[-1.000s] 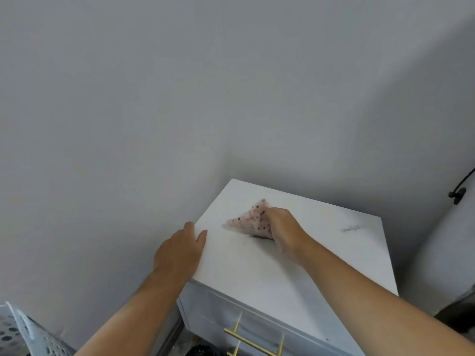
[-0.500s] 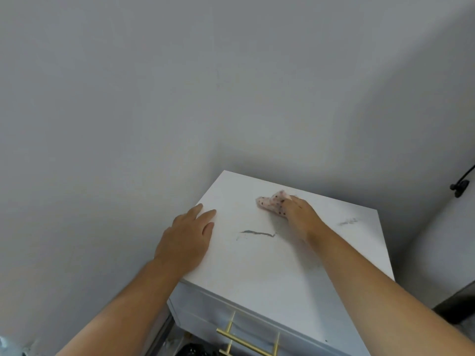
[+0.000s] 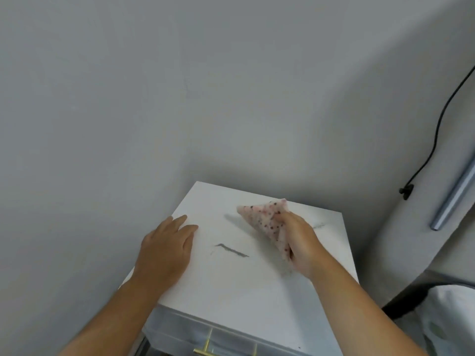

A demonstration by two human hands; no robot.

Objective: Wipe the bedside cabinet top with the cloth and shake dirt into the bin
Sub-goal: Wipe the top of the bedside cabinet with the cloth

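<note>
Right hand (image 3: 298,242) grips cloth (image 3: 262,219); left hand (image 3: 167,242) flat, open on cabinet top (image 3: 231,291) beside dark streak (image 3: 231,250).

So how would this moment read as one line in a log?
step: wiping | right hand: grips cloth | left hand: flat on cabinet top | dark streak: unwiped

No readable text, labels or nos. anywhere (only dark smudges).
</note>
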